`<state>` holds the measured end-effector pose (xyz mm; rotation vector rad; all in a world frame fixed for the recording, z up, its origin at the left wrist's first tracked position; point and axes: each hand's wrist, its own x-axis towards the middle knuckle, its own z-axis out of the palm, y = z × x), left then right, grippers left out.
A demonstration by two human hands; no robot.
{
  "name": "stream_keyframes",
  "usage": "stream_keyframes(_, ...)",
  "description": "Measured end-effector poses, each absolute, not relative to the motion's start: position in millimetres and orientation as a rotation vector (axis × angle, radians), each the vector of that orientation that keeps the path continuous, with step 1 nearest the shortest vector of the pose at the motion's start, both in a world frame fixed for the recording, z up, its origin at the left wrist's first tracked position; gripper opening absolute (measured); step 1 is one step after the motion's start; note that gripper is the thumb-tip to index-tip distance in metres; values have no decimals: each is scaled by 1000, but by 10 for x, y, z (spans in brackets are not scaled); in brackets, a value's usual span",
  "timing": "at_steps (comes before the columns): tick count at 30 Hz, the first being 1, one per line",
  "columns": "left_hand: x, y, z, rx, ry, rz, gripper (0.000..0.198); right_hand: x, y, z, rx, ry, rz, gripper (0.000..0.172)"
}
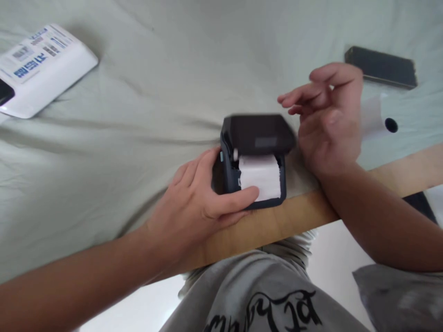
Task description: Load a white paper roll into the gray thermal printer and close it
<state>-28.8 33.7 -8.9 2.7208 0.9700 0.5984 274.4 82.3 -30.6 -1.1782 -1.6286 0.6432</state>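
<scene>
A small dark printer (256,138) sits near the wooden front edge, its lid raised and a white paper roll (261,177) showing inside. My left hand (204,203) grips the printer's left side, thumb lying across its front by the paper. My right hand (328,120) hovers just right of the printer, fingers loosely spread and blurred by motion, with nothing in it.
A pale green cloth (138,115) covers the table, whose wooden edge (277,221) runs along the front. A white box with blue print (41,69) lies far left. A dark flat device (380,67) lies far right, and a blurred white roll (375,117) beside my right hand.
</scene>
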Motion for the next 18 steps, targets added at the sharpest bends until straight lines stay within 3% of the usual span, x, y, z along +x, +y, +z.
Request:
stream_keyframes(9, -285, 329, -102, 2726, 967, 705, 51, 2778, 791, -171, -1060, -2008, 873, 62)
stream_keyframes(18, -297, 364, -83, 2749, 1028, 623, 80, 2810, 977, 65, -1216, -2002, 1249, 72)
